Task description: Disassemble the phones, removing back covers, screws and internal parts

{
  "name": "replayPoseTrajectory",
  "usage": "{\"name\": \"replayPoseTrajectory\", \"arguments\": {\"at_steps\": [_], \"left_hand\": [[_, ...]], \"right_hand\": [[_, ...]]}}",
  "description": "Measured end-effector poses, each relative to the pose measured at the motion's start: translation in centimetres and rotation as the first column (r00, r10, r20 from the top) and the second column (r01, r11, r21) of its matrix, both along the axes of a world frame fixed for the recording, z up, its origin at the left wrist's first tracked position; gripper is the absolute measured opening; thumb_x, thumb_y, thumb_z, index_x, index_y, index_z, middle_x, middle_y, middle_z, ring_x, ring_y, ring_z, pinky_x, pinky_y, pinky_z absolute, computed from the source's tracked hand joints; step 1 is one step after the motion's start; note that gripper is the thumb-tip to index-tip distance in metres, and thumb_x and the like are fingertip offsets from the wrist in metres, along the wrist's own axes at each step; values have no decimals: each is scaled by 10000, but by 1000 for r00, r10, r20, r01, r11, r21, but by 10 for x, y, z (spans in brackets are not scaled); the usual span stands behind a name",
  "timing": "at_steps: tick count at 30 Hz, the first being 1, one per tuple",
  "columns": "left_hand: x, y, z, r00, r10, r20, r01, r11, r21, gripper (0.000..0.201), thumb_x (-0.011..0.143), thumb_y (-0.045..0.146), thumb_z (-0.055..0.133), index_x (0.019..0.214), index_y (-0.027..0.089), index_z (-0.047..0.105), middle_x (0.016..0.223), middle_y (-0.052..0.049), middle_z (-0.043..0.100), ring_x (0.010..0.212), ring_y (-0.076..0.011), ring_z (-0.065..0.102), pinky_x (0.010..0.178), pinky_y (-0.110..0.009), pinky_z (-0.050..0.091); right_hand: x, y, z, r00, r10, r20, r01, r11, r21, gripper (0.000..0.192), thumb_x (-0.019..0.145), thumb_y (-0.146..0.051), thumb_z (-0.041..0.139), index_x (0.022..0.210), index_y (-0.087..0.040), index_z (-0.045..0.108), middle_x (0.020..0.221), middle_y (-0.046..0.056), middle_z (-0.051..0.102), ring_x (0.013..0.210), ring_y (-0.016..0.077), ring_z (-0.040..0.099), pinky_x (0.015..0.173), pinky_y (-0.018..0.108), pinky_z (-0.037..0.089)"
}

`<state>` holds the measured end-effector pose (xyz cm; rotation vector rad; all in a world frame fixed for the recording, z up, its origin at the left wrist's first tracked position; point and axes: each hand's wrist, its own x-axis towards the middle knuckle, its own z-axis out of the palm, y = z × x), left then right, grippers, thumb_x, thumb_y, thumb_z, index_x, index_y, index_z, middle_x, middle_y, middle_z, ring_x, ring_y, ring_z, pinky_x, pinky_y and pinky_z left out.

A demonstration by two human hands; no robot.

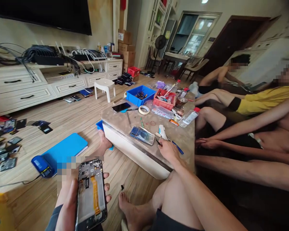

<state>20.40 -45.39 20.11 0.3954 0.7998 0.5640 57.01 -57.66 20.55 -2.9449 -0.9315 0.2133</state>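
Observation:
My left hand (69,200) is wrapped round an opened phone (88,195), its fingers showing along the right edge. The phone's inside faces up, with a circuit board at the top and an orange flex cable (95,195) down the middle. Over the table, my right hand (168,150) pinches a thin black tool (158,142) whose exact kind I cannot make out. Just left of it lies a blue phone (142,135) with a worn, silvery right end. A white glue-gun-like tool (162,132) and a blue-handled tool (177,147) lie close by.
The table (118,120) also bears a blue bin (141,95), a red basket (164,98), a tape roll (144,110), a black phone (121,107) and a bottle (189,117). People sit at the right. Phone parts (8,149) and a blue folder (65,149) lie on the floor.

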Motion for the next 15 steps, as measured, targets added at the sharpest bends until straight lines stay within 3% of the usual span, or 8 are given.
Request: {"name": "replayPoseTrajectory", "arguments": {"at_steps": [3,6,10,15], "left_hand": [[7,3,-5,1000,-11,-27,12,1000,28,755,787,428,816,1474,332,519,1306,-163,705,983,-432,745,818,-646,606],[17,6,-1,997,-62,-37,62,998,-4,716,812,421,790,1466,265,542,1196,-170,753,913,-397,763,800,-608,624],[33,8,7,995,-100,0,100,995,-25,674,836,405,763,1444,198,556,1168,-175,759,835,-362,766,727,-561,648],[45,3,18,990,-91,109,95,995,-31,563,932,432,651,1418,158,573,1267,-208,708,864,-314,750,757,-494,650]], "right_hand": [[8,-1,1,998,-46,51,46,999,3,298,958,-309,571,1214,-240,705,1119,123,761,992,285,734,779,321,491],[26,-1,6,985,-143,100,142,990,20,368,988,-335,518,1312,-219,647,1241,170,705,1061,310,715,811,347,502],[51,5,2,972,-224,75,225,974,-10,401,931,-364,626,1241,-117,688,1168,240,713,1068,360,712,810,366,516],[54,15,-7,970,-239,43,238,971,21,430,901,-415,663,1136,-64,742,1102,273,726,1044,370,722,809,384,520]]}}
